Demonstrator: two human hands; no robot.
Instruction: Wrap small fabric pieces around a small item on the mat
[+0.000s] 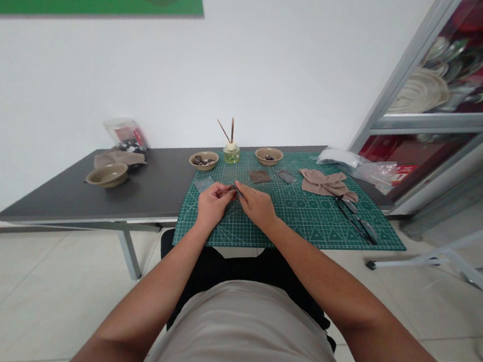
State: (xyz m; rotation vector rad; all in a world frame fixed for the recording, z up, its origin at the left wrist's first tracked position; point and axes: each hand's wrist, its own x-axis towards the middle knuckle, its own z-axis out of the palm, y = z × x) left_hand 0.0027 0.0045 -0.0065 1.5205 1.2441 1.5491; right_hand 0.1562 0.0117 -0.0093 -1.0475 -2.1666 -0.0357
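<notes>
My left hand and my right hand meet above the green cutting mat. The fingers of both are closed in a pinch. Between the right thumb and fingers shows a small, thin dark grey piece. Whatever the left fingertips pinch against it is too small and covered to make out. Just behind the left hand lies a pale grey sheet. Past the right hand are a square brown piece and a grey sheet, both flat on the mat.
Two tan bowls, one at the left and one at the right, hold small dark pieces. Between them stands a reed diffuser. A brown cloth and eyeglasses lie right. Another bowl sits on the dark table.
</notes>
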